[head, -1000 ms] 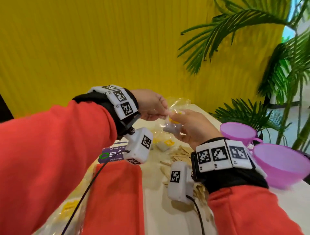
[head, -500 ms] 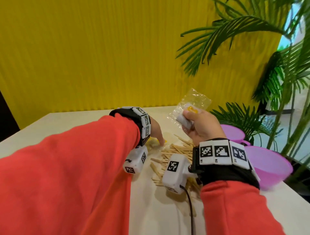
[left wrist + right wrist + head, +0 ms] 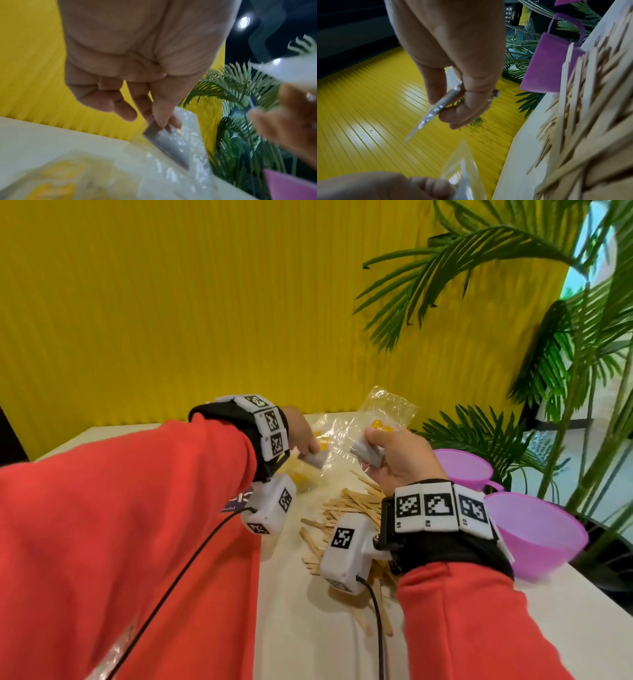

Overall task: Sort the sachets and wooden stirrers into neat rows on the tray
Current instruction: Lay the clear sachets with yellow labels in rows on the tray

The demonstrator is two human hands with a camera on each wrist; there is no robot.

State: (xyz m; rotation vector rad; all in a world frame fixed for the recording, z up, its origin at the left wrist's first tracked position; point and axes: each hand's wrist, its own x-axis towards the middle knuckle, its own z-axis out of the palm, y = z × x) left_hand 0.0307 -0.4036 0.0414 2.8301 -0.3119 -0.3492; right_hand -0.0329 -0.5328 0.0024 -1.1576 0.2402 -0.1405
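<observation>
Yellow ribbed wall (image 3: 154, 302) closes off the far edge of a pale table (image 3: 308, 628), and palm plants (image 3: 513, 285) crowd its right side. No tray can be made out for certain; an orange slab (image 3: 255, 577) along the table's left side may be it, but the left sleeve hides most of it.

Little of the sorting looks done. The wooden stirrers (image 3: 346, 508) lie in a loose, crossed heap in the middle of the table, partly under the right wrist, with no row formed. Several clear sachets with yellow inside (image 3: 301, 479) sit scattered toward the far left of the table.

Both hands are up over that far part. The left hand (image 3: 301, 433) pinches the grey strip of a sachet (image 3: 169, 140) between thumb and forefinger, its other fingers loosely curled. The right hand (image 3: 400, 460) pinches a second sachet (image 3: 383, 419) between thumb and curled fingers, held clear of the table with its clear end standing up. My guess is that the sachets are being gathered before laying out.

Room is tight on the right: two purple cups (image 3: 534, 529) stand at the right edge, near the right wrist, and palm fronds hang just beyond. The near edge of the table, in front of the stirrers, is bare and gives the best working room. Sweeping the right arm could scatter stirrers toward the cups.
</observation>
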